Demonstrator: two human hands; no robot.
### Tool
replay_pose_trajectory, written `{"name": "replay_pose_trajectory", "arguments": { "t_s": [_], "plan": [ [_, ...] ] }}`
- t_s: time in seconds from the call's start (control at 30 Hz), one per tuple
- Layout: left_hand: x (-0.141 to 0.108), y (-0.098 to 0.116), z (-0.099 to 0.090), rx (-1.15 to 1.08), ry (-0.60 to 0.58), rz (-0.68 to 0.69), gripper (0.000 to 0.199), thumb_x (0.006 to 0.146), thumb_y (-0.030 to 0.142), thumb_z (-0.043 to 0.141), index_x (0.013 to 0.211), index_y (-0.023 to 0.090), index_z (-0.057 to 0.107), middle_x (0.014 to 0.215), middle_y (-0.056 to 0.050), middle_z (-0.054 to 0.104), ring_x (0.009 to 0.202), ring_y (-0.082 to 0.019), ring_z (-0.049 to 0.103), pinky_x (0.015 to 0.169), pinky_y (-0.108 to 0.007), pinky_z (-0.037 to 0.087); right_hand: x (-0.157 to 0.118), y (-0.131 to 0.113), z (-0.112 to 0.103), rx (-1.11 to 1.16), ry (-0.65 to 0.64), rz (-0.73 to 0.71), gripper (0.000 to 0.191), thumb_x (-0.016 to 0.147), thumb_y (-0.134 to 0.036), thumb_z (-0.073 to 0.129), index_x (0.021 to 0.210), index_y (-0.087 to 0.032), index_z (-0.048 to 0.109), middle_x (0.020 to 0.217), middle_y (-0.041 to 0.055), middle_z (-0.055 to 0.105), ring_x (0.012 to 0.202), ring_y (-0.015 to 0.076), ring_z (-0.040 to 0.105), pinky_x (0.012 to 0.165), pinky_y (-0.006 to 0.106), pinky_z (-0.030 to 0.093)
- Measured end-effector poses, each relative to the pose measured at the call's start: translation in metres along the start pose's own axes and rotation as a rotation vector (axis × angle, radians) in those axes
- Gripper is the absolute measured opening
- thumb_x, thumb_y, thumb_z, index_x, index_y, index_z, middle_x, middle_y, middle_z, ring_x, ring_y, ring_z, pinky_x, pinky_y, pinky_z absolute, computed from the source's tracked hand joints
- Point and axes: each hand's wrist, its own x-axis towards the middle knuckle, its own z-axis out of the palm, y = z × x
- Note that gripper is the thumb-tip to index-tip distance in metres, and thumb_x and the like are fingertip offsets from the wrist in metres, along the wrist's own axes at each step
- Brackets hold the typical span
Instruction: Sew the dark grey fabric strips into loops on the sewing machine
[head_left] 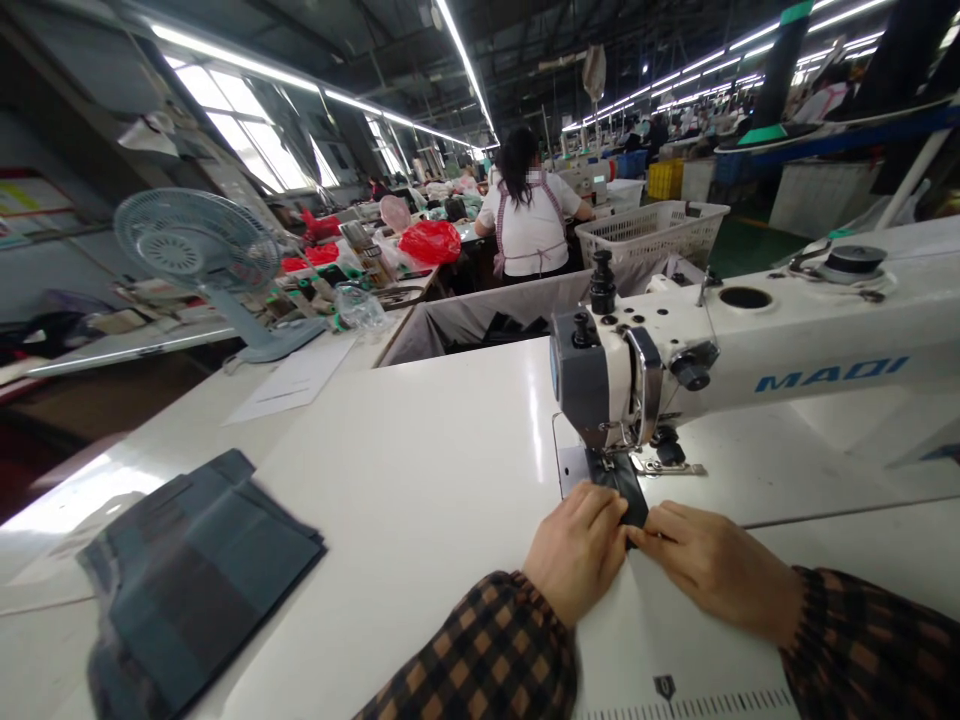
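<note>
The white sewing table (420,480) carries a stack of dark cloth (202,580) toward its left edge and a fan (180,245) at its far left corner, with a paper (292,385) just beside. Toward the right edge, the sewing machine (750,345) has a dark strip (634,497) under its foot; the left hand (581,550), fingers curled, and right hand (720,570), fingertips pinched, grip its near end. Beyond the far edge a co-worker (532,225) sits near a white basket (652,235).

Cloth (631,492) under machine head (589,385), fabric stack (206,585) left
</note>
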Motion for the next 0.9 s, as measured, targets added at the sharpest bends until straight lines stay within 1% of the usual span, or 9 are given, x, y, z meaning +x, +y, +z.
{"name": "replay_pose_trajectory", "arguments": {
  "t_s": [0.07,0.13,0.27,0.4,0.47,0.57,0.7,0.8,0.9],
  "plan": [
    [0.001,0.0,-0.001,0.047,-0.044,0.005,0.031,0.081,0.014,0.039,0.111,0.013,0.048,0.114,-0.011,0.052,0.111,-0.021,0.045,0.097,-0.04,0.039,-0.001,0.002,0.0,0.035,-0.024,-0.007,0.021,0.087,-0.014,0.035,0.089,-0.017,0.056,0.076,0.001,0.05,0.072,0.0107,0.047,0.065,0.026,0.038],
    [-0.002,0.0,-0.001,0.071,-0.078,0.011,0.032,0.082,0.014,0.038,0.113,0.013,0.047,0.117,-0.011,0.05,0.111,-0.021,0.044,0.096,-0.04,0.039,-0.001,0.003,0.0,0.047,-0.043,-0.012,0.022,0.087,-0.013,0.034,0.089,-0.017,0.055,0.076,0.0012,0.05,0.072,0.0111,0.047,0.065,0.026,0.038],
    [-0.01,-0.001,0.003,0.069,-0.108,-0.044,0.027,0.086,0.018,0.035,0.107,0.015,0.05,0.099,-0.007,0.058,0.091,-0.016,0.055,0.078,-0.029,0.051,0.006,0.009,0.001,-0.034,-0.023,-0.044,0.023,0.087,-0.013,0.033,0.087,-0.016,0.055,0.073,0.0011,0.049,0.067,0.0118,0.045,0.06,0.027,0.035],
    [-0.007,-0.008,0.005,0.097,-0.106,-0.104,0.024,0.087,0.022,0.033,0.097,0.017,0.055,0.088,-0.004,0.059,0.082,-0.015,0.057,0.068,-0.026,0.051,0.018,0.02,0.006,-0.133,-0.004,-0.089,0.021,0.087,-0.015,0.035,0.087,-0.016,0.055,0.071,0.001,0.049,0.065,0.012,0.045,0.059,0.028,0.034],
    [-0.002,-0.013,0.005,0.115,-0.106,-0.122,0.024,0.088,0.022,0.032,0.095,0.018,0.055,0.087,-0.004,0.059,0.082,-0.015,0.056,0.069,-0.026,0.051,0.023,0.025,0.01,-0.17,-0.01,-0.075,0.019,0.086,-0.016,0.036,0.087,-0.017,0.056,0.071,0.0009,0.049,0.064,0.0118,0.046,0.058,0.028,0.034],
    [0.008,-0.021,0.006,0.129,-0.129,-0.15,0.024,0.088,0.022,0.031,0.093,0.018,0.055,0.088,-0.004,0.057,0.083,-0.015,0.056,0.069,-0.027,0.051,0.025,0.031,0.014,-0.194,0.01,-0.014,0.021,0.086,-0.016,0.036,0.096,-0.018,0.055,0.078,0.0021,0.053,0.067,0.0123,0.05,0.056,0.027,0.035],
    [0.017,-0.027,0.009,0.131,-0.112,-0.184,0.023,0.087,0.017,0.031,0.096,0.015,0.052,0.094,-0.006,0.054,0.088,-0.015,0.053,0.074,-0.027,0.05,0.022,0.035,0.019,-0.117,0.039,0.032,0.027,0.085,-0.014,0.036,0.106,-0.018,0.052,0.092,0.0053,0.056,0.081,0.0141,0.053,0.066,0.026,0.041],
    [0.018,-0.029,0.013,0.125,-0.075,-0.185,0.021,0.085,0.013,0.034,0.097,0.014,0.051,0.096,-0.007,0.053,0.093,-0.016,0.051,0.079,-0.028,0.049,0.016,0.036,0.023,-0.075,0.062,0.017,0.032,0.084,-0.013,0.037,0.113,-0.019,0.049,0.094,0.0054,0.057,0.084,0.0149,0.054,0.069,0.027,0.043],
    [0.014,-0.029,0.014,0.132,-0.031,-0.176,0.019,0.082,0.012,0.039,0.095,0.013,0.053,0.094,-0.006,0.054,0.093,-0.016,0.05,0.081,-0.028,0.048,0.01,0.037,0.027,-0.131,0.156,-0.026,0.035,0.084,-0.014,0.039,0.117,-0.019,0.048,0.095,0.0056,0.059,0.079,0.0143,0.055,0.067,0.027,0.044]
  ]
}}
